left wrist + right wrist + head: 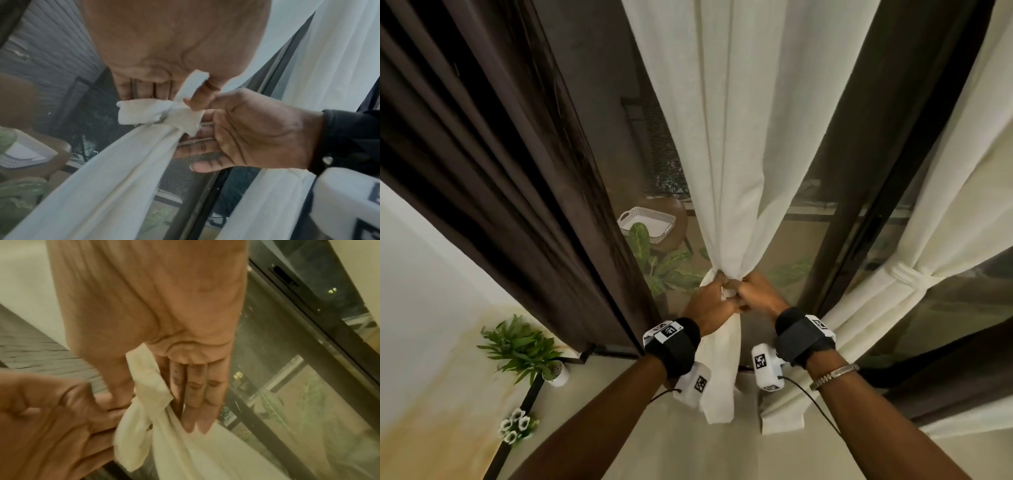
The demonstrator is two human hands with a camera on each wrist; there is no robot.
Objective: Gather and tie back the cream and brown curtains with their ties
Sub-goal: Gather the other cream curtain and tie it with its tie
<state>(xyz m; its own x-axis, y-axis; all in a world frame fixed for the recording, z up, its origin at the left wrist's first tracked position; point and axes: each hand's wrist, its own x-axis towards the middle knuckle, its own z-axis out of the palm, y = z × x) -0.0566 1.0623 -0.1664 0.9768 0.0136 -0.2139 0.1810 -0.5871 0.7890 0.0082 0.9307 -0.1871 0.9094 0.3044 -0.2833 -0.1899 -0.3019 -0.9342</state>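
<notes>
Evidently the knot is the step in hand: both hands meet at the waist of the middle cream curtain point(726, 137), where its folds are drawn into a tight bunch in front of the glass door point(825, 240). The left hand point(710, 303) pinches one tail of the cream tie point(164, 113) between thumb and forefinger, its other fingers lying fairly straight behind the fabric; the right hand point(758, 294) nips the opposite tail with thumb and forefinger and lets its remaining fingers rest, extended, against the gathered cloth. Gripping the two ends on opposite sides looks meant to let them pull apart and cinch the knot, while the spare fingers steady the bunch so it does not slip out. From the left wrist view the tie is already crossed and wrapped round the curtain, with short ends sticking out, so I judge this curtain nearly done. To the right, another cream curtain point(945, 205) already hangs gathered under its band point(904, 275). The brown curtain point(482, 154) on the left hangs loose and untied, apart from both hands, so it seems to be what remains. Below it, a potted plant point(524, 346) stands on the floor by the wall.
</notes>
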